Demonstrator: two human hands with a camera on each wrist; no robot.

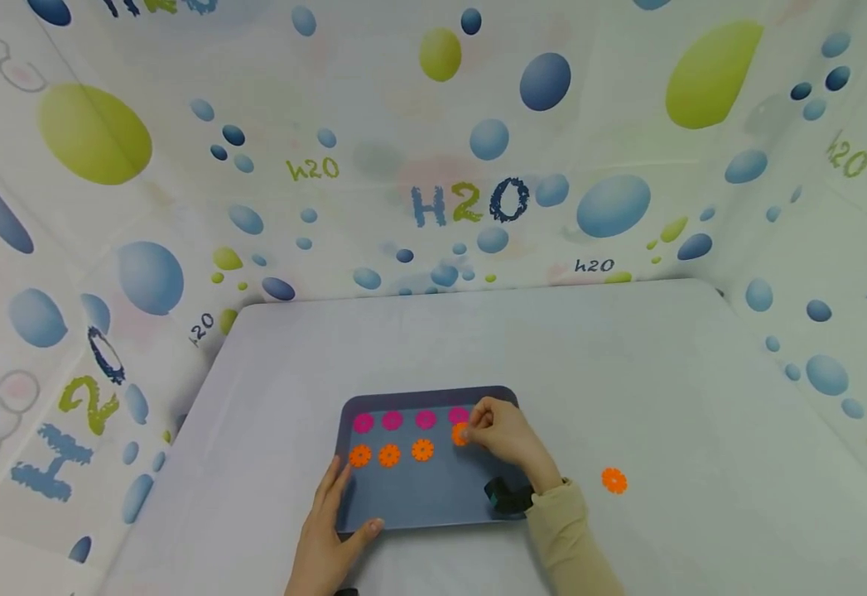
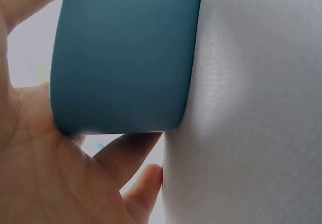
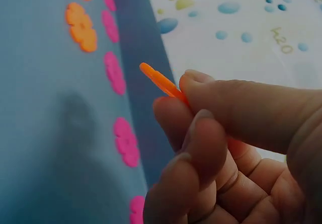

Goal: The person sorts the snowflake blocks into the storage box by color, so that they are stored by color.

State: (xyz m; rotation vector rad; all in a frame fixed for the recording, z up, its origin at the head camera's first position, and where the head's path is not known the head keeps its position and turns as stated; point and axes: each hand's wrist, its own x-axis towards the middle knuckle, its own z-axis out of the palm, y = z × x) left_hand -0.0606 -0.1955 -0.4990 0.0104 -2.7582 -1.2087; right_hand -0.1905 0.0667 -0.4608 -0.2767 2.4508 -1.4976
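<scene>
A dark blue-grey tray [image 1: 433, 505] lies on the white-covered table. My right hand [image 1: 506, 430] is over its far right part, pinching an orange flower-shaped disc [image 3: 163, 84] between thumb and fingertips. In the right wrist view the disc is tilted and apart from the tray floor. Along the far side of the tray runs a row of magenta flower-shaped discs [image 1: 392, 420], one partly behind my right hand in the head view. Nearer lie three orange flower-shaped discs [image 1: 389, 455]. My left hand [image 1: 323, 530] rests against the tray's near left corner, thumb at the front edge, fingers extended along the left side.
Another orange flower-shaped disc [image 1: 614, 481] lies on the tablecloth [image 1: 671, 389] to the right of the tray. Behind the table and at both sides hangs a white curtain [image 1: 373, 182] with blue and green spots. A black device [image 1: 509, 497] is on my right wrist.
</scene>
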